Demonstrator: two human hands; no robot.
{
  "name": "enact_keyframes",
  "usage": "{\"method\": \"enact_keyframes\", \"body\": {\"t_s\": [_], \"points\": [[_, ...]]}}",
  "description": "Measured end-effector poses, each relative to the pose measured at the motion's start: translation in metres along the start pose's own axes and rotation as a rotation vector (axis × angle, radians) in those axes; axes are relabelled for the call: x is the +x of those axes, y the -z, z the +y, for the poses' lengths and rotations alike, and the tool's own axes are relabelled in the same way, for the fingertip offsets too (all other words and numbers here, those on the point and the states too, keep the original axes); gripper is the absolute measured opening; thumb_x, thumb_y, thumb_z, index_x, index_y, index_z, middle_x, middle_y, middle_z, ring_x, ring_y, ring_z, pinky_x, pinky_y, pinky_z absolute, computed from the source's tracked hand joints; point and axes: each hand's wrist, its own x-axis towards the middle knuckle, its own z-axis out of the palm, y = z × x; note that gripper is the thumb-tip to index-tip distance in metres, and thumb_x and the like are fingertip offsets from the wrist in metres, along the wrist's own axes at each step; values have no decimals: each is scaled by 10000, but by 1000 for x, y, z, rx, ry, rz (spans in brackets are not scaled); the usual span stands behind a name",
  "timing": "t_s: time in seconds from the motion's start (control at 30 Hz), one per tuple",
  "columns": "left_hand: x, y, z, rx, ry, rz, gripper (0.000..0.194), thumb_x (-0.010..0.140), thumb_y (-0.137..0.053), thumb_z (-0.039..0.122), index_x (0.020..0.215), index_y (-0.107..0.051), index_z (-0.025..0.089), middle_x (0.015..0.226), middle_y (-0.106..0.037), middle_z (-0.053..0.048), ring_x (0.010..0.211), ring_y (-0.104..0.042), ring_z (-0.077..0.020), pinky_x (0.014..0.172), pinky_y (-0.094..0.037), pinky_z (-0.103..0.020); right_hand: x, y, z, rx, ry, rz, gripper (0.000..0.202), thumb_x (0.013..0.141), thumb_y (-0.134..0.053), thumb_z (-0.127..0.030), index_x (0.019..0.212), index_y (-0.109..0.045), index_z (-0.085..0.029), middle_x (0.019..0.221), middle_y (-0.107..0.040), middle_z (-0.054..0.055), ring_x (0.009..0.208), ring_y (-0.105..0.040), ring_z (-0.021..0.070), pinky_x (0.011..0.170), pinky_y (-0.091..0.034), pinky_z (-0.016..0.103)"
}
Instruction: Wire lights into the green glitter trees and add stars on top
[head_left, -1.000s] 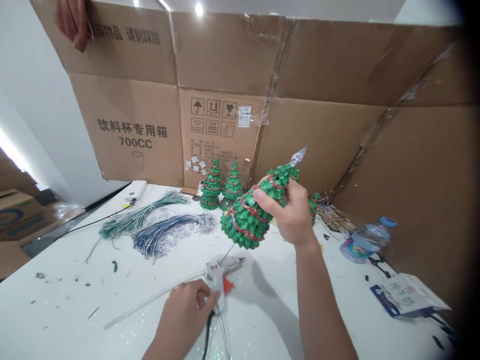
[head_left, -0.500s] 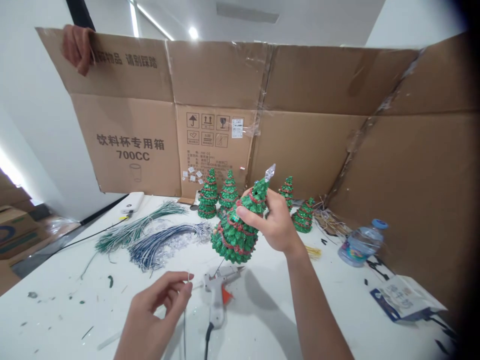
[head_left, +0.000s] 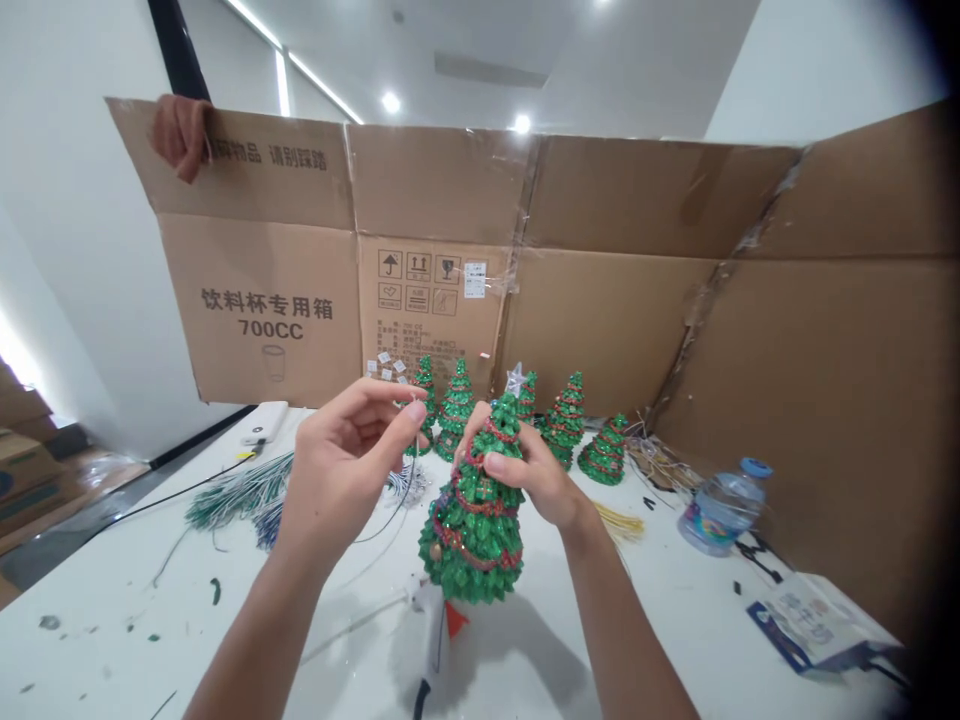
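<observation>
While the right hand grips the tree, the left hand pinches a wire beside it.

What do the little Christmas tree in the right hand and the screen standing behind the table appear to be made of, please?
Christmas tree: likely plastic or foil, judging by glittery green scales and red bead strands; clear star on top. Screen: matte brown corrugated cardboard, creased, taped and printed.

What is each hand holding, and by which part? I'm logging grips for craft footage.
Right hand grips the green tree near its top; left hand pinches a thin wire at its upper end.
</observation>
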Motion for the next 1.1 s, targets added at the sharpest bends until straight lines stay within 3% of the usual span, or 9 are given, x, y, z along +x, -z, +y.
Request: {"method": "enact_keyframes", "body": {"t_s": [0.17, 0.33, 0.5, 0.63, 0.8, 0.9, 1.1], "points": [[10, -16, 1, -53, -33, -79, 172, 950, -820, 397, 987, -803, 230, 722, -720, 10, 576, -585, -101, 498, -473, -199, 0, 3, -3, 33, 59, -21, 351, 876, -767, -563, 985, -718, -233, 935, -662, 32, 840, -612, 226, 851, -555, 407], [16, -21, -7, -96, -26, -116, 163, 910, -869, 383, 955, -832, 231, 852, -773, -12, 651, -660, -113, 566, -565, -213, 1, 6, -13, 17, 119, -44, 360, 834, -745, -593, 919, -729, -243, 1031, -661, 85, 1005, -659, 303, 860, -593, 450], [16, -21, -10, -134, 27, -175, 162, 879, -893, 367, 945, -864, 223, 860, -809, -46, 767, -750, -174, 707, -659, -283, -1, 2, -18, 27, 59, -74, 372, 789, -780, -577, 941, -725, -242, 1003, -679, 87, 1004, -662, 312, 856, -598, 454], [17, -20, -9, -211, 62, -194, 122, 876, -894, 322, 932, -866, 217, 794, -789, -36, 696, -710, -143, 652, -623, -256, -3, -1, -17, 83, 57, -113, 337, 815, -782, -540, 970, -744, -243, 916, -682, 67, 957, -677, 295, 807, -597, 430], [17, -18, -10, -250, 53, -215, 65, 899, -864, 274, 932, -857, 219, 724, -753, -9, 598, -656, -114, 568, -567, -238, -2, -3, -20, 100, 97, -160, 268, 853, -782, -494, 918, -759, -235, 909, -735, 59, 955, -715, 281, 929, -590, 468], [18, -17, -11, -215, 44, -202, 45, 890, -870, 269, 921, -872, 238, 740, -771, -5, 634, -696, -116, 623, -611, -233, -2, -4, -21, 90, 97, -192, 266, 873, -762, -494, 888, -761, -228, 949, -764, 74, 962, -726, 285, 946, -589, 472], [21, -12, -16, -179, 43, -189, 67, 870, -894, 283, 936, -898, 280, 827, -822, -5, 749, -763, -117, 704, -650, -188, -3, -3, -21, 85, 58, -196, 339, 891, -738, -513, 1057, -796, -223, 954, -783, 77, 854, -732, 273, 878, -603, 451]]}}
